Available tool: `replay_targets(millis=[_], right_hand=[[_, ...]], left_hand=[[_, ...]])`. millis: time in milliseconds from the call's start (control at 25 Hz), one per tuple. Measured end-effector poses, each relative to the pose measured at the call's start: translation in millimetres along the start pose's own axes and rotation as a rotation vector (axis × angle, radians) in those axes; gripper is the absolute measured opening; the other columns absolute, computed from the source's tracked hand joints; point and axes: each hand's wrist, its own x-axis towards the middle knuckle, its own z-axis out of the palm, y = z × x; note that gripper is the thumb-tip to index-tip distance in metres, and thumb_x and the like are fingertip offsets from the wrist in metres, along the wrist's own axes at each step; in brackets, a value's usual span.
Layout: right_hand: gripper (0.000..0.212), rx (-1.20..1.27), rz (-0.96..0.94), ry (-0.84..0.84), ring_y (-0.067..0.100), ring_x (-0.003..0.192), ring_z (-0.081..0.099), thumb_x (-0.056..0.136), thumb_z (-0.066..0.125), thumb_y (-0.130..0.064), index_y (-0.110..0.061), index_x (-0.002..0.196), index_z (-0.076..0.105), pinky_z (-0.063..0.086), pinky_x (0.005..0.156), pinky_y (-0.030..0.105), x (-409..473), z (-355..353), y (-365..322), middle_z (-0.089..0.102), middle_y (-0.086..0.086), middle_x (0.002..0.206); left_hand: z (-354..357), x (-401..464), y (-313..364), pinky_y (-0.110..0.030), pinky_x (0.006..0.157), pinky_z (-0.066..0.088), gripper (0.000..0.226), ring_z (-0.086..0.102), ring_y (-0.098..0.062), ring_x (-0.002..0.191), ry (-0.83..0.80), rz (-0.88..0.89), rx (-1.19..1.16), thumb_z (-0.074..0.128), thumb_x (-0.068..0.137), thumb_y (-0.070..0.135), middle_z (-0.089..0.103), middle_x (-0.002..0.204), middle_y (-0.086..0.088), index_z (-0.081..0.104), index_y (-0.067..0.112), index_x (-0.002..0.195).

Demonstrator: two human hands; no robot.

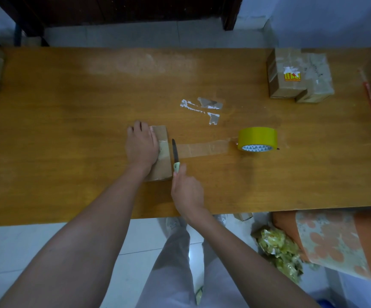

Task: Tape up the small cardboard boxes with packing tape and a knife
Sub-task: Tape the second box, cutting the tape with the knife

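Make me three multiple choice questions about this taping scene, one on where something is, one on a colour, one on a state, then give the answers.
1. Where is the tape roll?
A. right of the small box
B. on the floor
C. on the stacked boxes

2. What colour is the knife handle?
A. red
B. pale green
C. black

3. What is the left hand doing?
A. lifting the roll
B. hanging idle
C. pressing on the small box

Answers: 1 A, a tape strip runs from the box rightward to it. 2 B, it shows above the right hand gripping it. 3 C, it lies flat on the box.
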Motion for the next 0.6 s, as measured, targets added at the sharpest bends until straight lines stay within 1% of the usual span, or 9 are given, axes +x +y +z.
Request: replay_targets(millis=[120,280,440,520,600], right_hand=[[0.024,-0.032,0.005,0.019,0.014,0.048,0.056,0.105,0.030,-0.033,-0.016,0.116,0.042,0.042,0.043,0.026,5,2,-1,0.058,-0.003,0.063],[0.023,-0.047,0.031,0.024,0.009,0.041,0.043,0.105,0.031,-0.033,-0.016,0.115,0.042,0.031,0.040,0.023,-3,10,-1,0.040,-0.009,0.054],[0.022,-0.051,0.034,0.057,0.009,0.041,0.038,0.105,0.033,-0.032,-0.015,0.115,0.043,0.026,0.041,0.024,5,9,0,0.036,-0.009,0.054],[0.022,-0.050,0.037,0.060,0.005,0.039,0.034,0.104,0.034,-0.032,-0.016,0.116,0.043,0.022,0.039,0.023,3,10,1,0.034,-0.011,0.052],[0.022,-0.041,0.033,0.046,0.003,0.039,0.034,0.105,0.033,-0.033,-0.016,0.117,0.042,0.022,0.039,0.022,-1,11,3,0.035,-0.011,0.052]], left_hand=[[-1,-1,1,-0.036,0.076,0.040,0.036,0.049,-0.031,0.096,-0.008,-0.001,-0.004,0.028,0.103,0.024,0.054,0.108,-0.018,0.054,0.000,0.106],[-2,-1,1,-0.037,0.076,0.042,0.036,0.049,-0.030,0.095,-0.004,-0.006,-0.015,0.028,0.103,0.025,0.055,0.108,-0.018,0.054,0.000,0.105],[-3,-1,2,-0.035,0.076,0.042,0.037,0.050,-0.030,0.097,-0.024,-0.016,0.000,0.027,0.103,0.026,0.055,0.110,-0.017,0.054,0.001,0.107],[-4,-1,2,-0.034,0.076,0.040,0.037,0.049,-0.030,0.098,-0.023,-0.013,0.006,0.027,0.104,0.026,0.055,0.111,-0.017,0.054,0.001,0.108],[-4,-1,2,-0.033,0.078,0.038,0.038,0.049,-0.029,0.099,-0.028,-0.003,0.020,0.025,0.104,0.026,0.054,0.112,-0.017,0.054,0.001,0.109]])
